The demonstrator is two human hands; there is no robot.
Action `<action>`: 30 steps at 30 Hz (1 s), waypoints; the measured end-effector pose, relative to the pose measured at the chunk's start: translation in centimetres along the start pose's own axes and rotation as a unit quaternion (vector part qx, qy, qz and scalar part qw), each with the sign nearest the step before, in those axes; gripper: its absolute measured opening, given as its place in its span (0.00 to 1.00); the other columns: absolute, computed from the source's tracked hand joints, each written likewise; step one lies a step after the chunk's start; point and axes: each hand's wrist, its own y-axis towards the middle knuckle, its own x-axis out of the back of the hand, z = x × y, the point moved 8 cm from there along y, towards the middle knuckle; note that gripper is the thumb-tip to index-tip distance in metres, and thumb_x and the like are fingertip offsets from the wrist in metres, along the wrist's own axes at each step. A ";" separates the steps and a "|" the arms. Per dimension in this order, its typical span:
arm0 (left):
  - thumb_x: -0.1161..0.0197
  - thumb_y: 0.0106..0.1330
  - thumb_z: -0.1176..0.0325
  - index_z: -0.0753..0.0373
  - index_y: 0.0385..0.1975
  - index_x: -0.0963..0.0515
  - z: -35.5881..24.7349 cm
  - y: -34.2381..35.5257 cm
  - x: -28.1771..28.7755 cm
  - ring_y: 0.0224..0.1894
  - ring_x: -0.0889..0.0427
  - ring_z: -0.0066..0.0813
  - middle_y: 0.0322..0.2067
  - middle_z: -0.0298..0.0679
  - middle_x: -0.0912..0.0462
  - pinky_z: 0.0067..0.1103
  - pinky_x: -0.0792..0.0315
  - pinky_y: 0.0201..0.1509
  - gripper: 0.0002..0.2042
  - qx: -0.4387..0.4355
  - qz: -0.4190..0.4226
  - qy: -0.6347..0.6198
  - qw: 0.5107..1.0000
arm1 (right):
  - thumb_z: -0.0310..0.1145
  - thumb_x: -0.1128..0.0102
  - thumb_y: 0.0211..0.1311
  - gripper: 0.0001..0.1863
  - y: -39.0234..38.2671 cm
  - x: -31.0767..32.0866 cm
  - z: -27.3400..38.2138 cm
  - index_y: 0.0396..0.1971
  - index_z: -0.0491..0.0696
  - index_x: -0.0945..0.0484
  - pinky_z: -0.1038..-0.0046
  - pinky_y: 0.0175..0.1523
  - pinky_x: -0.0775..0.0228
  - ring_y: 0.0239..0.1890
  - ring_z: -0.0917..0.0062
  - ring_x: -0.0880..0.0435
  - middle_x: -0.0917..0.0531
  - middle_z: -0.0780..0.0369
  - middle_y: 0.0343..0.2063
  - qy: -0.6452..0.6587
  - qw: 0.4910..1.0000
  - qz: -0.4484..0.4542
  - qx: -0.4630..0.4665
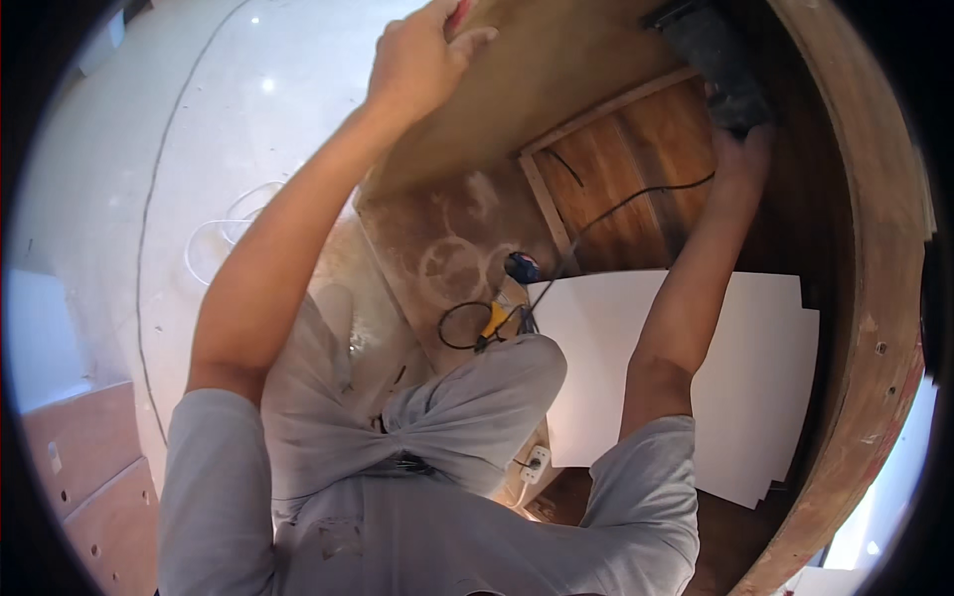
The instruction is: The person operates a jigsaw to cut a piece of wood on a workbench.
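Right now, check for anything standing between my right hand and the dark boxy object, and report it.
Nothing visible does: your right hand is already closed on the lower end of the dark boxy object. The black cord passes by your wrist, and the white sheeting lies well clear of the grip.

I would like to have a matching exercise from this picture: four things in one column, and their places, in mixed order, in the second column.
Things:
1. black tool
2. white sheet
3. yellow object
4. white cable

Places:
A. among loops of dark cord, just beyond the bent knee
B. looped on the pale floor, to the left of the left forearm
C. gripped in the right hand
D. partly hidden by the right forearm in this view

Right pairs: 1-C, 2-D, 3-A, 4-B
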 end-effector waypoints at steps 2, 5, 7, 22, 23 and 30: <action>0.33 0.59 0.60 0.66 0.33 0.25 -0.6 0.3 2.2 0.24 0.24 0.41 0.21 0.48 0.22 0.31 0.30 0.33 0.15 0.036 0.006 0.048 0.998 | 0.39 0.57 0.69 0.21 0.2 -0.9 -1.2 0.54 0.43 0.29 0.48 0.61 0.36 0.57 0.56 0.28 0.26 0.53 0.55 -0.226 0.812 -0.508 0.177; 0.33 0.59 0.64 0.68 0.35 0.26 -1.1 0.2 0.8 0.31 0.21 0.51 0.26 0.54 0.21 0.34 0.29 0.36 0.14 0.036 0.007 0.049 0.998 | 0.39 0.58 0.69 0.20 -1.9 1.3 1.8 0.53 0.44 0.28 0.48 0.61 0.36 0.57 0.56 0.28 0.26 0.52 0.55 -0.197 0.831 -0.492 0.169; 0.33 0.58 0.64 0.68 0.35 0.26 -1.1 0.0 0.6 0.32 0.22 0.56 0.25 0.56 0.22 0.37 0.30 0.35 0.14 0.012 -0.017 0.025 0.999 | 0.38 0.59 0.70 0.20 -2.2 1.0 2.5 0.53 0.44 0.28 0.47 0.61 0.37 0.57 0.56 0.28 0.27 0.52 0.55 -0.214 0.825 -0.499 0.160; 0.34 0.59 0.55 0.66 0.29 0.26 1.5 -0.2 0.4 0.18 0.29 0.38 0.15 0.45 0.27 0.31 0.33 0.28 0.18 0.041 0.029 0.060 0.997 | 0.32 0.53 0.65 0.18 -1.0 -0.1 3.6 0.51 0.40 0.28 0.46 0.62 0.38 0.56 0.58 0.27 0.26 0.51 0.54 -0.146 0.831 -0.504 0.185; 0.34 0.59 0.55 0.66 0.29 0.26 1.9 -0.3 0.7 0.18 0.28 0.38 0.15 0.45 0.26 0.31 0.33 0.29 0.18 0.050 0.024 0.066 0.996 | 0.32 0.53 0.65 0.18 -0.2 -1.1 2.6 0.52 0.40 0.28 0.46 0.62 0.38 0.56 0.58 0.28 0.25 0.51 0.53 -0.157 0.818 -0.524 0.179; 0.33 0.59 0.55 0.66 0.29 0.26 0.7 0.1 -0.2 0.20 0.26 0.36 0.17 0.43 0.24 0.30 0.32 0.30 0.18 0.074 0.049 0.069 0.994 | 0.34 0.46 0.61 0.20 0.3 -1.0 3.8 0.53 0.43 0.28 0.46 0.60 0.36 0.55 0.59 0.29 0.26 0.55 0.54 -0.201 0.865 -0.433 0.155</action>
